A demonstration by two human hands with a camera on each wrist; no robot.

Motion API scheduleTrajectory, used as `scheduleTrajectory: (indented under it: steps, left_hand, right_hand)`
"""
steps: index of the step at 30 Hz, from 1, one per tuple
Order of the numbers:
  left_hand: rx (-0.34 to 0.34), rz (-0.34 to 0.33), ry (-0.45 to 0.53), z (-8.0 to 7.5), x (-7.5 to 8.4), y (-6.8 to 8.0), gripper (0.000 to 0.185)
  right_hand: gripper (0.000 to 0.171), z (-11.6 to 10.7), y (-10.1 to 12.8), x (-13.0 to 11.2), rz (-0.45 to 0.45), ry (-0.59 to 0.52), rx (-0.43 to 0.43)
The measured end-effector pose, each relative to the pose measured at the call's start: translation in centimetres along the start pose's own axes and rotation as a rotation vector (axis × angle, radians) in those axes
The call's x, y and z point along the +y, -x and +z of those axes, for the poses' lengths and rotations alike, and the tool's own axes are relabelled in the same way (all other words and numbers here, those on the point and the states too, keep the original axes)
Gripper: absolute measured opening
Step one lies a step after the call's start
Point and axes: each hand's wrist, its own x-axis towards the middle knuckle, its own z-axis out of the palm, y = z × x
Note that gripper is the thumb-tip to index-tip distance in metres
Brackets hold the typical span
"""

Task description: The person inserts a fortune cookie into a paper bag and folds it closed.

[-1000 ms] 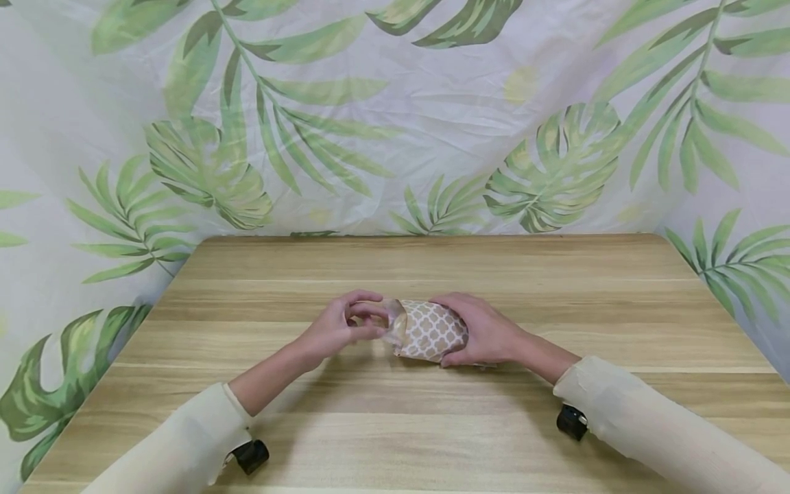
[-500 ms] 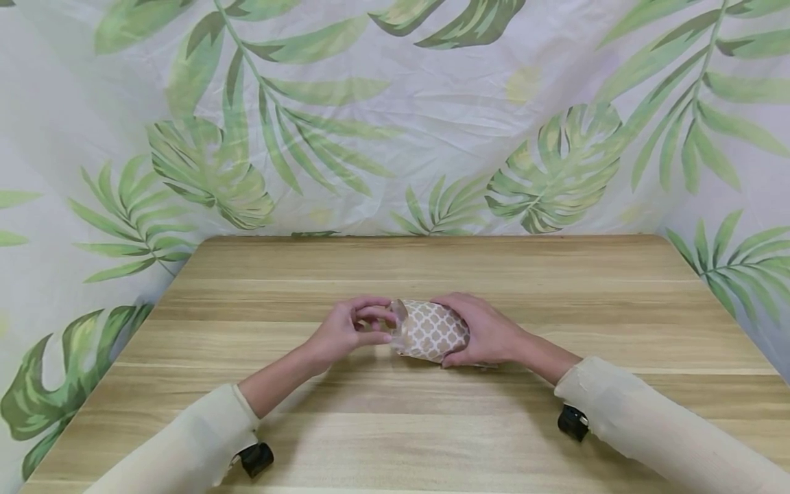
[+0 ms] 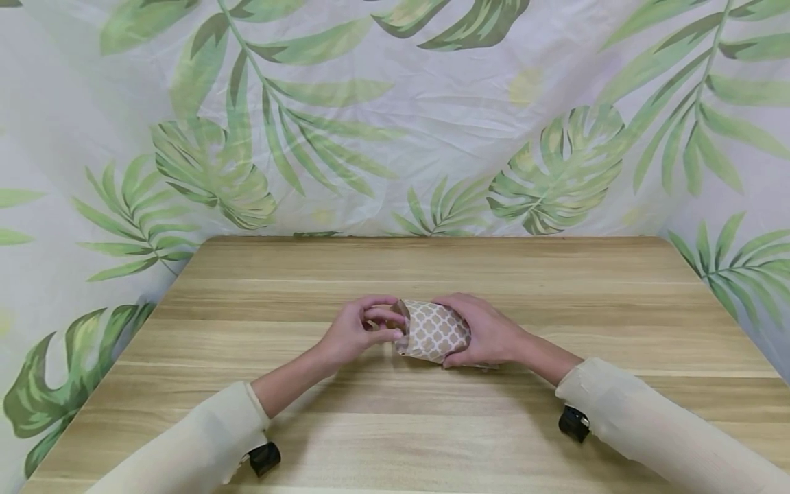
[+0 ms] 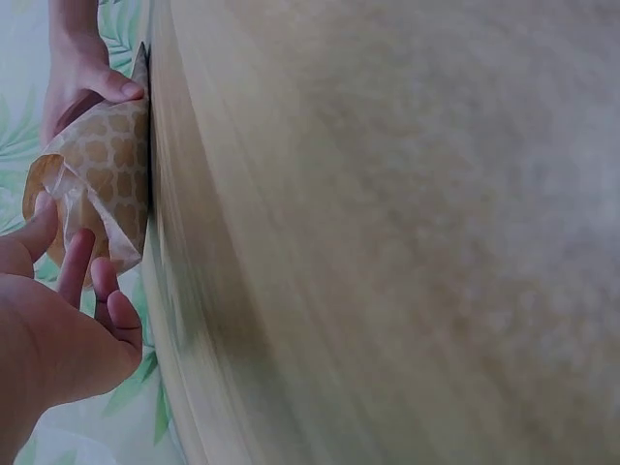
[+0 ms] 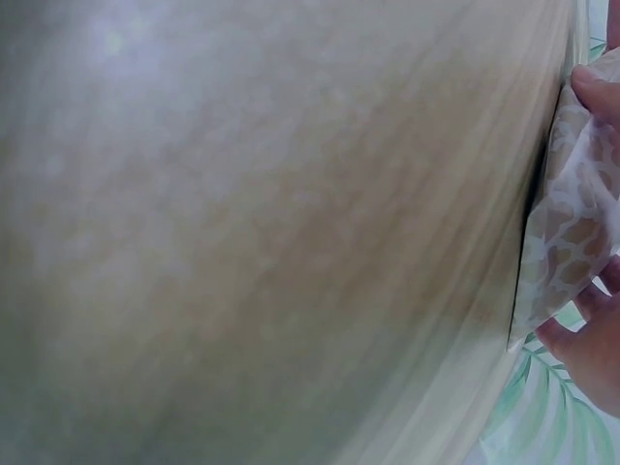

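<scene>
A small brown paper bag with a white lattice pattern (image 3: 432,332) lies on the wooden table (image 3: 395,425) near its middle. My right hand (image 3: 484,333) grips the bag's right end, fingers over the top and thumb below. My left hand (image 3: 364,329) pinches the bag's open, clear-lined left end with curled fingers. In the left wrist view the bag (image 4: 102,179) shows beside my left fingers (image 4: 82,281), with the right thumb at its far end. In the right wrist view the bag (image 5: 572,223) is at the right edge, with my right fingers (image 5: 591,339) on it.
A leaf-printed cloth (image 3: 395,116) hangs behind and beside the table. Bare wood surrounds the bag on all sides. Black wrist cameras (image 3: 265,458) sit under both sleeves.
My left hand has moved right, closer against the bag's open end, and has pushed the clear flap in. The right hand and bag have stayed in place.
</scene>
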Motion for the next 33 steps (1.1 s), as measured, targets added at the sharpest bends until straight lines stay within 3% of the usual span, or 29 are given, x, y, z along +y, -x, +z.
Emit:
scheduleTrajectory:
  steps: [11,23,33]
  left_hand:
    - [0.095,0.076,-0.157,0.9,0.3,-0.2,0.055]
    - [0.116,0.095,-0.166,1.7,0.0,-0.5,0.054]
    - [0.118,0.137,-0.262,1.4,0.3,-0.6,0.051]
  right_hand:
    - [0.098,0.0,-0.1,0.0,-0.012,-0.002,0.004]
    - [0.098,0.0,-0.1,0.0,-0.019,-0.026,0.003]
    - [0.098,-0.1,-0.1,0.1,-0.029,-0.024,0.024]
